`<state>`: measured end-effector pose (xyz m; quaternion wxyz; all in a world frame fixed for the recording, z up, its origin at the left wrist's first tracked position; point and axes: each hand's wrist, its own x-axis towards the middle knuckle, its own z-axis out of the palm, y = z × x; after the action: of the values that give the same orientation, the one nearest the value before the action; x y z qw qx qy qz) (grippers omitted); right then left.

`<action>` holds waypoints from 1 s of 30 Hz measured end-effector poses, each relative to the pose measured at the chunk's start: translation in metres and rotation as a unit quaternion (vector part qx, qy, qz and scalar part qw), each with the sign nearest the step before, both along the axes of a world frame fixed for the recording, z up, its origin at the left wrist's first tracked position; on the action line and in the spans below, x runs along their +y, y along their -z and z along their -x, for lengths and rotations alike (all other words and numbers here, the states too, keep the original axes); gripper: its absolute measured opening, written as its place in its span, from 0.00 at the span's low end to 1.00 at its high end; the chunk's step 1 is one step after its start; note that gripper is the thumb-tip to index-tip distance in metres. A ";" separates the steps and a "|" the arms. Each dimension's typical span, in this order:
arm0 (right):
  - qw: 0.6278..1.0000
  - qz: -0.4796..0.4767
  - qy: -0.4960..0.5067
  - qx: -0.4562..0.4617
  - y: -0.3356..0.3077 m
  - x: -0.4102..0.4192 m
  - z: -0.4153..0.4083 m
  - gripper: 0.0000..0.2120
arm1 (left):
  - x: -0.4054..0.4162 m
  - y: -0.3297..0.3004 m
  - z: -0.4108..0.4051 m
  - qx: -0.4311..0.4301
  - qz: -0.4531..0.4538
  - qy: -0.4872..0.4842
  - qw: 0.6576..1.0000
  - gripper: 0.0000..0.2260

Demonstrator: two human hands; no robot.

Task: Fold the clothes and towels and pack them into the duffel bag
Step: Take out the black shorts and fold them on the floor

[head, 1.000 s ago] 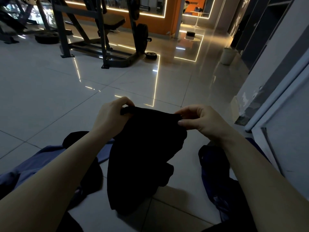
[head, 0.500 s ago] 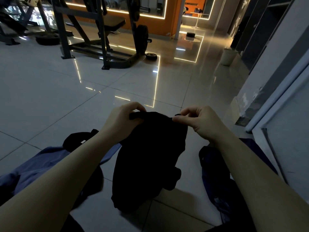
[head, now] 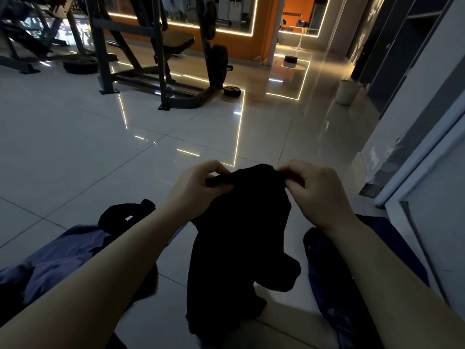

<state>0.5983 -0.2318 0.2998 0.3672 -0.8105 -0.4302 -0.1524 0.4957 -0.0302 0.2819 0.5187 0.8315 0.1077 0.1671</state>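
Head view: the left hand [head: 198, 187] and right hand [head: 312, 190] each pinch the top edge of a black garment [head: 239, 235], both grips clenched on the cloth, which hangs down from them to the tiled floor [head: 75, 147], its lower part bunched there. To the left of the black garment a blue garment [head: 57, 255] lies on the floor with a black item [head: 120, 215] at its far edge; to the right of it lies dark blue fabric [head: 327, 268], beside the white wall panel [head: 432, 235].

A gym: weight bench rack [head: 161, 61], loose plates [head: 232, 91], mirrored orange wall [head: 261, 34], glossy tiled floor [head: 75, 137].
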 end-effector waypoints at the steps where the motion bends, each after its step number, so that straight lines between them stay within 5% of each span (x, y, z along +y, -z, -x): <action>1: 1.000 -0.007 0.009 -0.006 0.000 0.000 -0.001 0.08 | 0.000 0.000 0.000 -0.003 0.001 -0.001 1.000 0.06; 5: 0.999 -0.012 0.043 0.009 -0.001 0.002 -0.002 0.05 | 0.002 -0.002 0.002 -0.011 -0.014 -0.007 1.000 0.06; 13: 0.941 -0.085 -0.106 0.309 -0.002 0.018 0.015 0.12 | -0.007 -0.007 0.005 -0.027 -0.023 0.037 0.999 0.08; 20: 0.963 -0.063 -0.081 0.248 0.005 0.027 0.019 0.18 | -0.017 -0.006 0.002 -0.047 -0.062 0.050 0.996 0.17; 24: 0.962 -0.079 -0.063 0.252 0.006 0.028 0.022 0.18 | -0.019 -0.005 0.001 -0.054 -0.179 0.124 0.975 0.30; 30: 0.929 -0.072 -0.064 0.359 0.004 0.022 0.019 0.19 | -0.017 -0.004 0.001 -0.091 -0.161 0.088 0.979 0.15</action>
<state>0.5798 -0.2098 0.2963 0.5630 -0.7536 -0.3083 0.1416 0.4946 -0.0472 0.2858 0.3984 0.8916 -0.0420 0.2109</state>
